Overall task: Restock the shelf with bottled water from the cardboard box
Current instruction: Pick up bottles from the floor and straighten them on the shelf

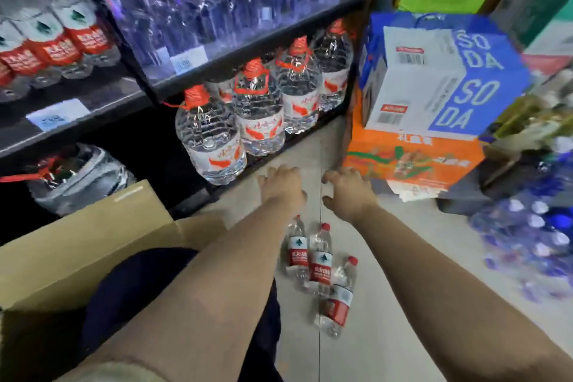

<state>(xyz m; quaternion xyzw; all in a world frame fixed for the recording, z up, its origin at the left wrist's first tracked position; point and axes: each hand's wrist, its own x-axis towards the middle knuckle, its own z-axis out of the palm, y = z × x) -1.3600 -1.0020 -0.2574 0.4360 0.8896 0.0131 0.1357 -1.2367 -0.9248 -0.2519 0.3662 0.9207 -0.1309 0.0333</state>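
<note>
While three red-capped water bottles (321,260) are lying on floor near cardboard box (77,245), restocking is looking unfinished. Left hand (280,186), right hand (347,192) hovering empty, fingers relaxed, before shelf (235,56) carrying large jugs (210,139).

red-labelled bottles (313,260), brown cardboard box (77,251)

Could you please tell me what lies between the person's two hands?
Only bare floor tile with a grout seam shows between the left hand and the right hand, both holding nothing, in the head view.
</note>
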